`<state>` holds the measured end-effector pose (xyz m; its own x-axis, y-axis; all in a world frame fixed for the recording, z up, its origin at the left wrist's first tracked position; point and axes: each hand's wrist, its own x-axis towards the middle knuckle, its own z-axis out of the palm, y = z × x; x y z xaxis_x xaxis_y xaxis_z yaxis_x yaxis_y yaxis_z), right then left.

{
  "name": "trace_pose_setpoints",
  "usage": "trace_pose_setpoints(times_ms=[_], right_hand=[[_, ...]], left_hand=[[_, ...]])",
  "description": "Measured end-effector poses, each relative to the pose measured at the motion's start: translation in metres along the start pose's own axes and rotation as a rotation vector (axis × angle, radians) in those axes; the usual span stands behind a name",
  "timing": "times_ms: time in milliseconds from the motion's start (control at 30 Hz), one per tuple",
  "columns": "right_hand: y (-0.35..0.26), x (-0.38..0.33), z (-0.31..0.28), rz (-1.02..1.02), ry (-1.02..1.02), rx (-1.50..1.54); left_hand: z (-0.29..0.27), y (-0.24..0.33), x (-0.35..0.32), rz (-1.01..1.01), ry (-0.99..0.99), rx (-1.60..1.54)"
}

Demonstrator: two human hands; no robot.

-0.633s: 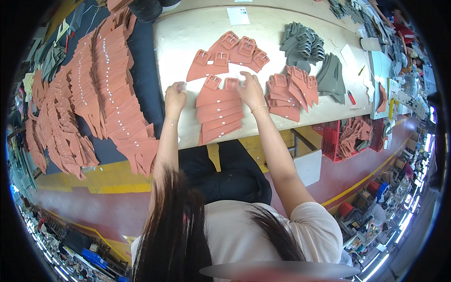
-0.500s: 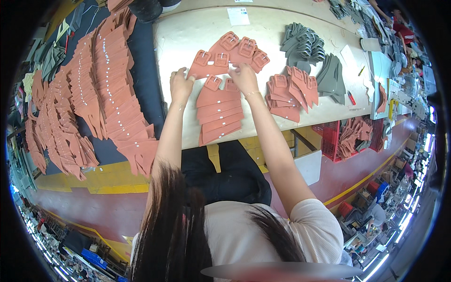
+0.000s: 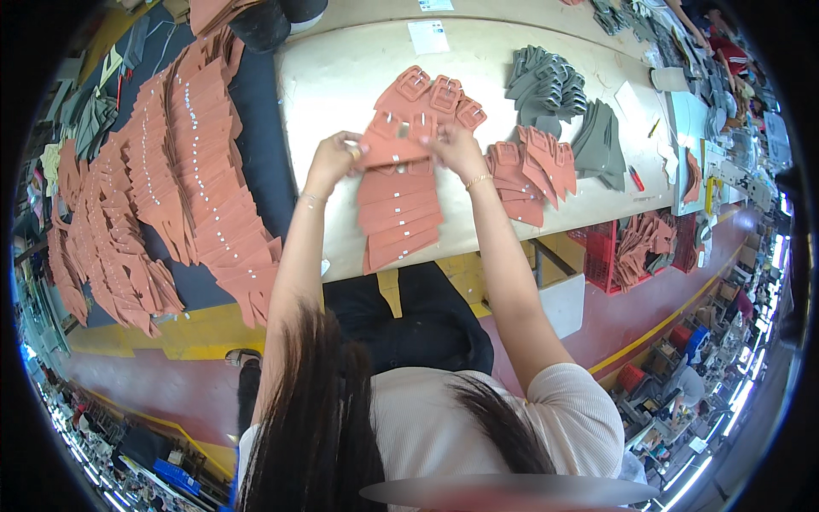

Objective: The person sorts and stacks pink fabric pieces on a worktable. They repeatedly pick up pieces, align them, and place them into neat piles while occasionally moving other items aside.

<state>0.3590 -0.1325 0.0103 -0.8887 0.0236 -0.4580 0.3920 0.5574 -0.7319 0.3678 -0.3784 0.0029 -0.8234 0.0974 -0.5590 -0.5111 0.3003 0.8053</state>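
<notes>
The left hand (image 3: pixel 334 158) and the right hand (image 3: pixel 454 145) are both raised just above the pale cream worktable (image 3: pixel 341 85), fingers pinched shut on opposite ends of one flat terracotta leather piece with a buckle cut-out (image 3: pixel 391 147), which they hold between them near the picture's centre; directly under it, toward 6 o'clock, lies a fanned stack of terracotta strips with small white tags (image 3: pixel 397 218), running down to the table's near edge. At 12 o'clock from the hands sits a cluster of terracotta buckle-shaped pieces (image 3: pixel 431 94); at 3 o'clock a second heap of the same terracotta pieces (image 3: pixel 529 166); further toward 2 o'clock, piles of grey cut leather pieces (image 3: pixel 554 85). A white paper sheet (image 3: pixel 428 36) lies at the table's far edge. At 9 o'clock a dark blue surface (image 3: pixel 264 162) carries long overlapping rows of terracotta pieces (image 3: pixel 183 179). At 4 o'clock, below the table edge, a red plastic crate (image 3: pixel 601 256) holds more terracotta cuts; the reddish floor (image 3: pixel 648 307) has yellow marking lines (image 3: pixel 171 333); the workshop's cluttered benches curve round the rim.
</notes>
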Motion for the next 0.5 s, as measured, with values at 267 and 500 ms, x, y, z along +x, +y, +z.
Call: trace_pose_setpoints(times_ms=[267,500], right_hand=[[0.021,0.033,-0.004,-0.190,0.552,-0.085],[-0.007,0.045,-0.006,-0.075,0.339,-0.154]], left_hand=[[0.015,-0.010,0.037,0.091,0.302,0.343],[0.044,0.024,0.097,0.259,0.324,0.468]])
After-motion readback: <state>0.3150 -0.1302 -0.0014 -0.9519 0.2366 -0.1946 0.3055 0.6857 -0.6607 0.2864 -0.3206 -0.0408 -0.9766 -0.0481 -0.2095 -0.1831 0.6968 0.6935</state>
